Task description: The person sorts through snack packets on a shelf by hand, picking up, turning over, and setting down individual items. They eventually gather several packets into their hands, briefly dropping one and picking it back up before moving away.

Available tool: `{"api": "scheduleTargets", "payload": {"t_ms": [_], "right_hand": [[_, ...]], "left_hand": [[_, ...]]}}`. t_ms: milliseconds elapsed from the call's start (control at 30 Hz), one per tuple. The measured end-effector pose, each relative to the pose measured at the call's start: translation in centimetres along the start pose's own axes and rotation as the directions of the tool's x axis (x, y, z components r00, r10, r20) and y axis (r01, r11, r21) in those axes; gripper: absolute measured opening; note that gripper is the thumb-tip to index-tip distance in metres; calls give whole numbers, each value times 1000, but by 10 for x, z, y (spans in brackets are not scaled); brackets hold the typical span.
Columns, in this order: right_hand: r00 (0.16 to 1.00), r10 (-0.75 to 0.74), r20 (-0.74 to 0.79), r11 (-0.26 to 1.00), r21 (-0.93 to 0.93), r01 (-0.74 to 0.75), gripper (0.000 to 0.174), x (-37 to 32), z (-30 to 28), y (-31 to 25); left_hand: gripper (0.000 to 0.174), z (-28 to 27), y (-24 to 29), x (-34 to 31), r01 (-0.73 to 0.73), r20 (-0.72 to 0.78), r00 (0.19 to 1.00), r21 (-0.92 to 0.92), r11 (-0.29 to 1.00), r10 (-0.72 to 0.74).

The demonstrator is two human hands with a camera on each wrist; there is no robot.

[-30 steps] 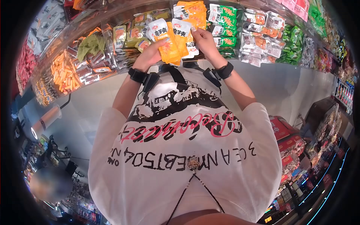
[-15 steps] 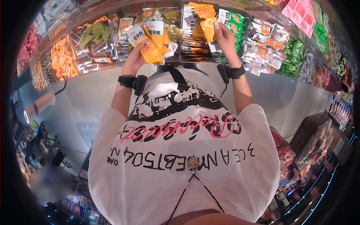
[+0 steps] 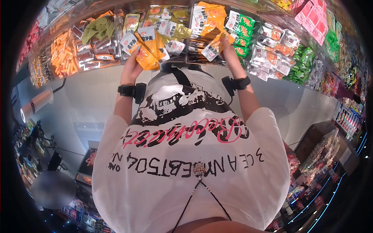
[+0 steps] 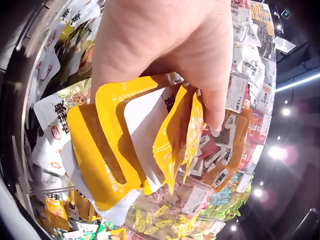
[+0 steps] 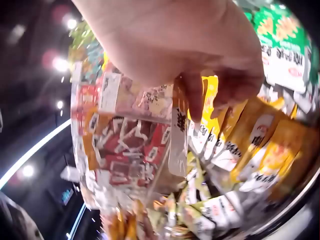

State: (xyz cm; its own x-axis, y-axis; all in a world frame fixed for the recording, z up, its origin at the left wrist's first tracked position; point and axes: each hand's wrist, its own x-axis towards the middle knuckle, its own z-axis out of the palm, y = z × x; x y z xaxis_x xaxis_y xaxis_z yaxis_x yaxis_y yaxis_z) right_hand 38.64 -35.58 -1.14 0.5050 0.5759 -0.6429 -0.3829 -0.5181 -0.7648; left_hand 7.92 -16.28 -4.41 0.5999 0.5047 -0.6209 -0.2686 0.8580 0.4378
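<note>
The left hand grips a fanned bunch of yellow and white snack packets above a bin of olive-green packets. In the left wrist view the thumb and fingers of the left hand pinch the tops of these packets. The right hand pinches an orange and white packet over the bin of orange packets. From the right wrist, the right hand holds a packet seen nearly edge-on.
Green packets lie right of the orange ones, then white packets and green wrapped sweets. Orange sticks and brown packs fill bins at the left. A rolled cylinder juts out at lower left.
The hands have moved apart; the left shifted left with its packets. The right hand took hold of a single orange packet, which has since tilted and come down closer to the body.
</note>
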Motion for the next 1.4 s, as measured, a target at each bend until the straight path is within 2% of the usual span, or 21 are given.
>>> {"api": "scheduleTargets", "payload": {"t_ms": [33, 100, 167, 233, 300, 367, 433, 467, 500, 567, 600, 633, 700, 767, 833, 867, 967, 1100, 1233, 1333, 1400], "right_hand": [[994, 105, -13, 949, -299, -104, 47, -3, -4, 0], [987, 162, -16, 940, -303, -159, 44, -6, -2, 6], [988, 151, 40, 986, 71, -154, 38, -6, 2, 21], [984, 168, 53, 978, 114, -173, 35, 3, 7, 35], [978, 154, 141, 896, 398, -198, 35, 16, 17, 55], [974, 150, 167, 902, 381, -204, 38, 23, 18, 62], [956, 189, 223, 943, 232, -240, 43, 23, 20, 59], [951, 248, 184, 958, 102, -269, 54, 22, 19, 57], [951, 249, 184, 957, 104, -271, 54, 21, 18, 50], [867, 444, 227, 891, -212, -401, 68, 20, 11, 41], [851, 461, 253, 876, -285, -390, 76, 17, 10, 35], [850, 462, 254, 876, -284, -391, 76, 17, 5, 33], [773, 522, 360, 841, -368, -397, 76, 18, -6, 27], [746, 538, 392, 835, -366, -411, 75, 14, -12, 18], [819, 470, 330, 797, -556, -234, 73, -6, -9, -11], [896, 353, 268, 820, -550, -159, 74, -13, 0, -20], [953, -79, 293, 989, -94, 111, 56, -18, 22, -17], [926, -305, 223, 945, -51, 323, 35, -14, 53, -14], [972, -169, 162, 981, -71, 183, 28, -6, 50, -15], [913, -335, -231, 893, 230, 386, 20, 1, 55, -7], [915, -306, -262, 870, 315, 380, 19, 9, 36, -7]], "left_hand": [[43, -2, -1, 0, 0, -1, 1000, -1, 1000, 0], [43, -1, -1, 1, 15, 0, 1000, -7, 1000, -15], [42, 2, -1, 2, 23, -14, 1000, 3, 1000, -23], [41, 9, -1, 5, 32, -26, 999, 16, 999, -31], [39, 17, -1, 9, 58, -15, 998, 15, 998, -58], [39, 27, -2, 12, 65, -23, 998, 32, 997, -65], [39, 36, -4, 15, 100, 25, 995, 21, 995, -100], [40, 40, -5, 16, 111, 19, 994, 38, 993, -112], [40, 42, -7, 18, 112, 18, 993, 39, 993, -113], [42, 45, -11, 24, 134, 111, 984, 42, 990, -138], [43, 48, -12, 26, 155, 157, 974, 45, 987, -160], [43, 49, -12, 29, 156, 156, 974, 47, 987, -162], [44, 53, -11, 33, 289, 399, 876, 12, 957, -269], [46, 64, -14, 30, 258, 355, 899, 39, 965, -254], [46, 73, -16, 27, 252, 224, 939, 68, 965, -260], [46, 74, -16, 27, 250, 222, 940, 67, 966, -258], [46, 80, -23, 28, 272, 261, 922, 91, 958, -287], [43, 88, -32, 33, 320, 346, 860, 206, 925, -375], [43, 87, -38, 39, 328, 340, 874, 119, 937, -349], [44, 89, -36, 36, 226, 319, 915, 103, 969, -248], [43, 88, -30, 32, 241, 236, 937, 91, 966, -256]]}}
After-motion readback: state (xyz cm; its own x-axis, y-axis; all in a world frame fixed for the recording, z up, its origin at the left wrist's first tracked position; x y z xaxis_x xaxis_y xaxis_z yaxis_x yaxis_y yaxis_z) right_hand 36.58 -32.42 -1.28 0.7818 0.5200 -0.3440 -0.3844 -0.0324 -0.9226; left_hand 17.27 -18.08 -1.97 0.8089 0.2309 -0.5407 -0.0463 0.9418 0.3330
